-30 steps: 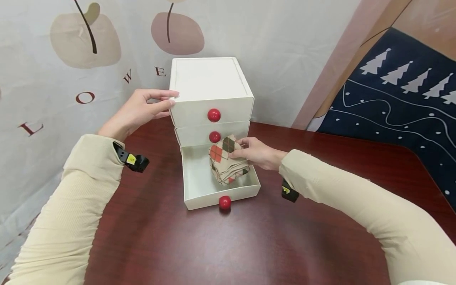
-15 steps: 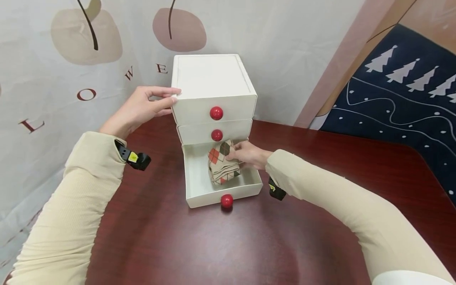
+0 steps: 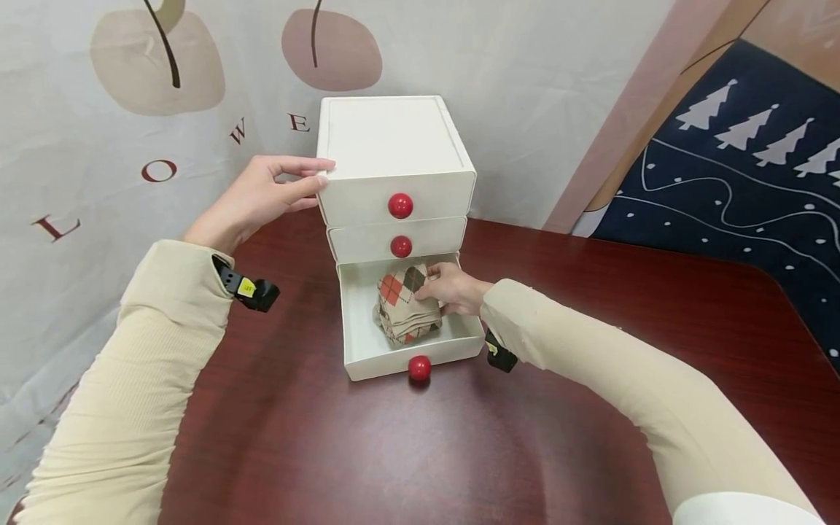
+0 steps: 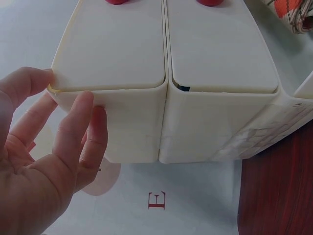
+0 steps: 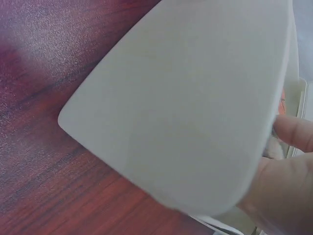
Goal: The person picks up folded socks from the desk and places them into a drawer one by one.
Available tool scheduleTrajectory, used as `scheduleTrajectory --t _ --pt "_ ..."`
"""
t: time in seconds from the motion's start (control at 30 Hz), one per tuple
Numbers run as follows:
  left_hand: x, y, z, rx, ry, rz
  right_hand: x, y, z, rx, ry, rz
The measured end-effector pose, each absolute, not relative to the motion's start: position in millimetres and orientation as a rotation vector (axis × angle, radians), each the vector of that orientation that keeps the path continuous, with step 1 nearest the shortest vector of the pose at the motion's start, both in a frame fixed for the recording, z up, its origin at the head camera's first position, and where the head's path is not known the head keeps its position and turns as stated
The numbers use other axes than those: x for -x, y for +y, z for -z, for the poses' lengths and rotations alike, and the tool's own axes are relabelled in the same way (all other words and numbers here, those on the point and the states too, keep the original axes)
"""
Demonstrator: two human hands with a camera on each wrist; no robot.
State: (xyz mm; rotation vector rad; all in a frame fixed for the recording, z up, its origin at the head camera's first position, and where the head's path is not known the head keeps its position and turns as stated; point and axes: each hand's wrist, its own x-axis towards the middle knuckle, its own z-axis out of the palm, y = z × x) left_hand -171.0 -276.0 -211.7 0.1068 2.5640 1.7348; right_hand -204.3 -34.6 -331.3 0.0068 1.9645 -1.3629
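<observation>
Surface: the dark red surface [image 3: 407, 452] carries a white three-drawer box; bare wood lies nearest the person, both cream sleeves reaching across it.
Bottom drawer: the bottom drawer [image 3: 357, 343] stands pulled out toward the person, its red knob [image 3: 419, 367] at the front edge; it sits in the same place as a second ago.
Folded argyle cloth: the folded argyle cloth [image 3: 402, 310] now lies low inside the bottom drawer, toward its right back corner. A second ago it stood higher, above the drawer's rim; it has sunk steadily since.
Right hand: the right hand [image 3: 451, 288] has followed the cloth down and in, fingers curled on its upper right edge, pinching it. In the right wrist view the drawer's white side wall [image 5: 186, 107] fills the frame and only a fingertip shows.
Meaning: judging by how deep the cloth sits, the placing looks nearly done, with the grip not yet let go.
Left hand: the left hand [image 3: 262, 197] keeps to the box's upper left corner, fingers straight along the top edge [image 4: 107, 88], thumb [image 4: 24, 83] on the side, bracing it.
Upper drawers: the top drawer [image 3: 400, 197] and middle drawer [image 3: 394, 239] are closed.
</observation>
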Motion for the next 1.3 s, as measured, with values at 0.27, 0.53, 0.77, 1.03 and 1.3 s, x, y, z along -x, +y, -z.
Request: scheduleTrajectory --t 0.27,0.53,0.77,1.03,1.3 --pt "171.5 -275.8 212.1 -0.117 2.564 -1.742 205.3 -30.4 322.4 0.063 2.004 1.333" --pt "171.2 -276.3 212.3 -0.115 2.566 -1.73 194.9 -20.5 307.7 0.251 2.109 1.257" --pt "170.2 -275.8 211.2 -0.113 2.553 -1.751 175.4 3.9 289.1 0.439 2.024 1.379" --pt "169.3 -275.4 209.9 -0.117 2.56 -1.749 150.0 36.8 271.3 0.693 1.997 1.548" --pt "169.5 -274.5 211.0 -0.119 2.549 -1.772 120.0 45.4 311.1 0.929 1.957 1.619"
